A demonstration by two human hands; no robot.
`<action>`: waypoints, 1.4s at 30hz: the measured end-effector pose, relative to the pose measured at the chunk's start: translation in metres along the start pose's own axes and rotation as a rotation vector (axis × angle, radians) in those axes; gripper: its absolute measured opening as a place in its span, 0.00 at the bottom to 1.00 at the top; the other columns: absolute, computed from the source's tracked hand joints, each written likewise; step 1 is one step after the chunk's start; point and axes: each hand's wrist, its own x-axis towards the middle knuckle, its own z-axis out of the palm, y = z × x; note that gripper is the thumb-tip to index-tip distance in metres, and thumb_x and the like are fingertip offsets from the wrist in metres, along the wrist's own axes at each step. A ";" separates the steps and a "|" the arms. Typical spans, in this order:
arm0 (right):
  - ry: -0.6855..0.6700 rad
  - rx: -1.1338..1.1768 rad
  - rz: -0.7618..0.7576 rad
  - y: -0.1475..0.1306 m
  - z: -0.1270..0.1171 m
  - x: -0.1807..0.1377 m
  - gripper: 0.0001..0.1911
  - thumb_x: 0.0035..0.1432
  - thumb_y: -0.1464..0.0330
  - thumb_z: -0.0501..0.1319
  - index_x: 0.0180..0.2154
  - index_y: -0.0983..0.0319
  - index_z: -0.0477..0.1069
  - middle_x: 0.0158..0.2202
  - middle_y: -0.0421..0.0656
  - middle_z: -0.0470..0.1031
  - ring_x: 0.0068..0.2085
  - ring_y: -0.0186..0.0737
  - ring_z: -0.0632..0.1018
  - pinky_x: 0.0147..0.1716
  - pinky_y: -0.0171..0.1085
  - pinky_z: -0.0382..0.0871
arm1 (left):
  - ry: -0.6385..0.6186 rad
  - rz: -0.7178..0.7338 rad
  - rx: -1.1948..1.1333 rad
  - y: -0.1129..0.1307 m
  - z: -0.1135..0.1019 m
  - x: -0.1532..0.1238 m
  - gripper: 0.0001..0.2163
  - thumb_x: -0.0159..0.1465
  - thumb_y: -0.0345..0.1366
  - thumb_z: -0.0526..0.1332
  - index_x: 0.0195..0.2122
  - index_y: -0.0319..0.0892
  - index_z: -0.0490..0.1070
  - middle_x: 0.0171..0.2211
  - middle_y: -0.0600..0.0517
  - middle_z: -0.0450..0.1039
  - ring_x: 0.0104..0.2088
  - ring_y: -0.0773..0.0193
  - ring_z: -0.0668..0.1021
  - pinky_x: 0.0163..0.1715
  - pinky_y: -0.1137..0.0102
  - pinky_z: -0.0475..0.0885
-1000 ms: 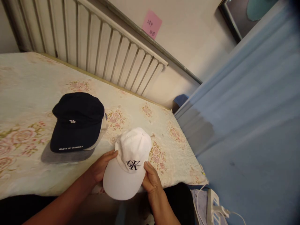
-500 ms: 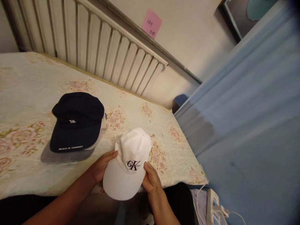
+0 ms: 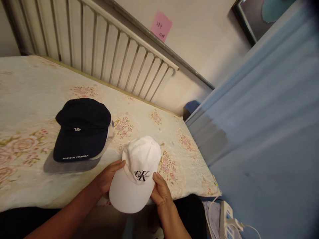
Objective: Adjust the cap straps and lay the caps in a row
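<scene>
A white baseball cap with a dark "CK" logo is held between my two hands at the bed's near edge, its brim towards me. My left hand grips the cap's left side, thumb on top where crown meets brim. On the opposite side, my right hand is closed on the edge by the logo, thumb up. The fingers beneath the cap are mostly hidden. To the left, a dark navy cap with "BELIEVE IN YOURSELF" on its brim rests on top of a greyish cap, which shows only at its brim and right side.
Floral bedding covers the bed, with a white radiator along its far side. A blue curtain hangs at the right. Below it sits a power strip with plugged-in cables. A blue object lies in the far corner.
</scene>
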 end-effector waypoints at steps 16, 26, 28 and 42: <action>0.007 -0.030 0.004 -0.003 0.000 0.003 0.19 0.50 0.66 0.68 0.44 0.64 0.73 0.38 0.47 0.81 0.40 0.46 0.81 0.38 0.42 0.75 | -0.005 0.010 0.011 0.000 -0.002 0.001 0.19 0.58 0.37 0.64 0.50 0.35 0.72 0.39 0.39 0.80 0.39 0.46 0.81 0.42 0.57 0.72; -0.005 -0.072 -0.031 -0.016 -0.004 0.003 0.21 0.48 0.65 0.69 0.45 0.64 0.73 0.38 0.49 0.81 0.38 0.45 0.81 0.33 0.40 0.76 | -0.057 -0.007 0.159 0.002 -0.005 0.000 0.18 0.59 0.39 0.64 0.48 0.37 0.74 0.42 0.38 0.79 0.43 0.45 0.79 0.48 0.55 0.69; -0.021 -0.085 -0.036 -0.019 -0.004 0.003 0.22 0.48 0.65 0.69 0.46 0.65 0.72 0.38 0.49 0.81 0.38 0.46 0.81 0.33 0.40 0.76 | -0.078 -0.021 0.175 0.004 -0.004 -0.002 0.18 0.58 0.38 0.65 0.48 0.38 0.74 0.44 0.39 0.78 0.44 0.45 0.79 0.49 0.54 0.68; -0.092 -0.090 -0.046 -0.011 0.005 -0.011 0.22 0.51 0.64 0.65 0.49 0.60 0.71 0.49 0.49 0.76 0.48 0.49 0.77 0.42 0.47 0.74 | -0.038 0.082 0.106 0.003 -0.017 0.008 0.20 0.58 0.36 0.65 0.52 0.38 0.71 0.44 0.38 0.78 0.44 0.46 0.79 0.45 0.58 0.71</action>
